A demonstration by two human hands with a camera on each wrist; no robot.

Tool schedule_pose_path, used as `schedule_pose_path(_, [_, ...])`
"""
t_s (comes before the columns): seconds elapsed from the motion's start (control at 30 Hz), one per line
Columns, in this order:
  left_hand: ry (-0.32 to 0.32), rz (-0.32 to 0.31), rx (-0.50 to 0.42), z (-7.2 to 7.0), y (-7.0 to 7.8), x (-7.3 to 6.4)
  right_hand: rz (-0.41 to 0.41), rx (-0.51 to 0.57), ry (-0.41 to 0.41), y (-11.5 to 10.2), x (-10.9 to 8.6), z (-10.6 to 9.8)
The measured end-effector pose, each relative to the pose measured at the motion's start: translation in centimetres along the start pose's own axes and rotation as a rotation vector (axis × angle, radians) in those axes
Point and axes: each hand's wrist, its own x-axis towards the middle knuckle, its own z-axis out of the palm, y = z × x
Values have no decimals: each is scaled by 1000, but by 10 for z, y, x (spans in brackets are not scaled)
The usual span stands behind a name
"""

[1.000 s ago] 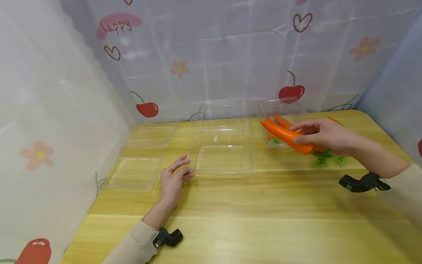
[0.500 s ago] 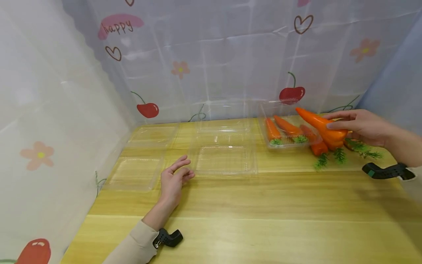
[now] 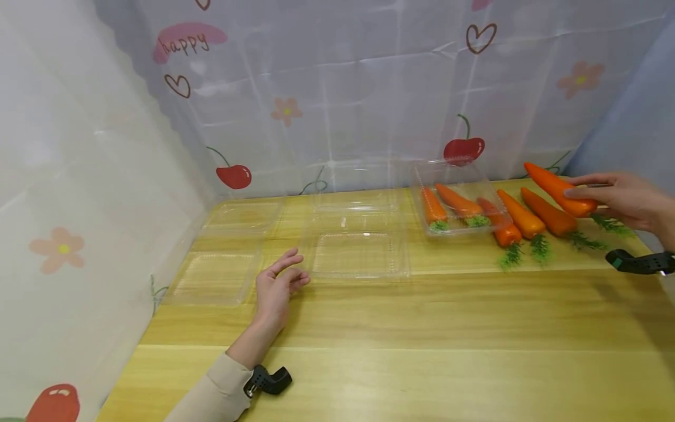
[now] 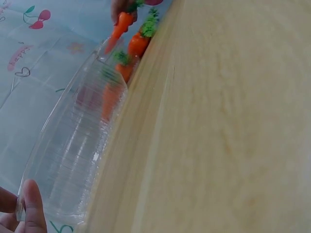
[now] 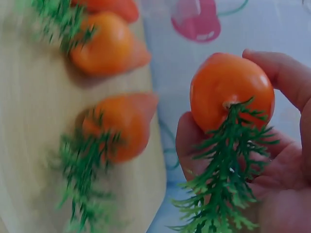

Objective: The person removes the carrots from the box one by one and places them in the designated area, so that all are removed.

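My right hand [image 3: 627, 196] holds an orange carrot [image 3: 559, 190] with a green leafy top, thumb on the near side and fingers behind. The carrot is tilted, its tip up and left, above the table's back right. In the right wrist view its round stem end [image 5: 232, 90] faces the camera, leaves hanging down. Three carrots [image 3: 522, 217] lie in a row on the table left of it. My left hand [image 3: 276, 290] is at the near left corner of a clear plastic box [image 3: 358, 275]; the left wrist view has its thumb [image 4: 34, 206] and fingers on either side of the rim.
A second clear box [image 3: 445, 230] at the back holds two carrots [image 3: 459, 202], its lid raised behind. Another open clear box [image 3: 216, 278] stands at the left. A printed curtain [image 3: 364, 88] hangs behind the wooden table [image 3: 401, 351].
My right hand has carried the carrot from over the back right box to the right, past the row of carrots. The left hand has stayed in place.
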Motion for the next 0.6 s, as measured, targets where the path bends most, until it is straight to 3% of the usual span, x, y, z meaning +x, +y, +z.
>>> schedule_pose_path(0.2, [8,1,-2,-1,1,0,45,-55,76,20,6,-1])
schedule_pose_path(0.6, [15,-1,0,-4,-2,-1,43,-127,179,48,15,7])
